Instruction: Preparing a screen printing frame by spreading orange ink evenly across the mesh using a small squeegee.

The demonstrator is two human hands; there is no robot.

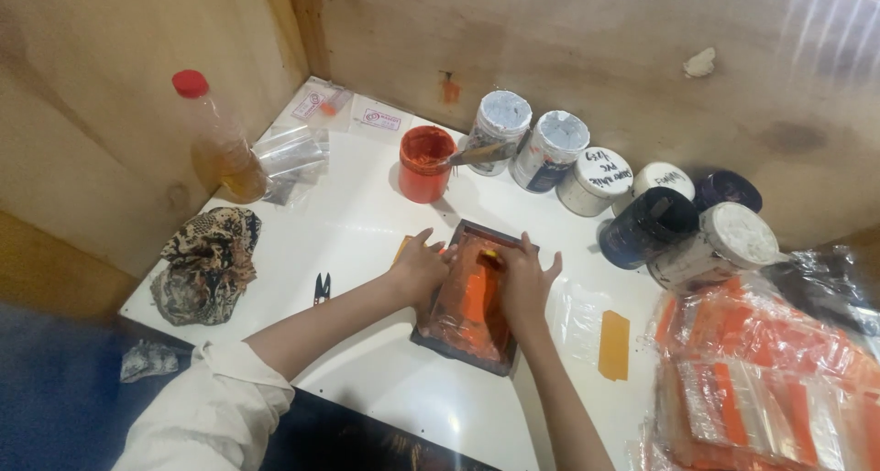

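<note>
frame: dark printing frame [467, 329] lies flat on white counter [367, 233], smeared orange.
left hand [417, 269]: fingers together, pressing frame's left edge.
right hand [524, 283]: fingers spread on frame's right side.
nearby: orange paint jar [425, 164] behind.

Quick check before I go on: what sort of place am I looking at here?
Likely a small hand screen-printing bench. Both hands, left hand and right hand, press on an orange-inked printing frame on a white table, with an open pot of orange ink, more ink jars and stacked printed plastic bags nearby.
</note>
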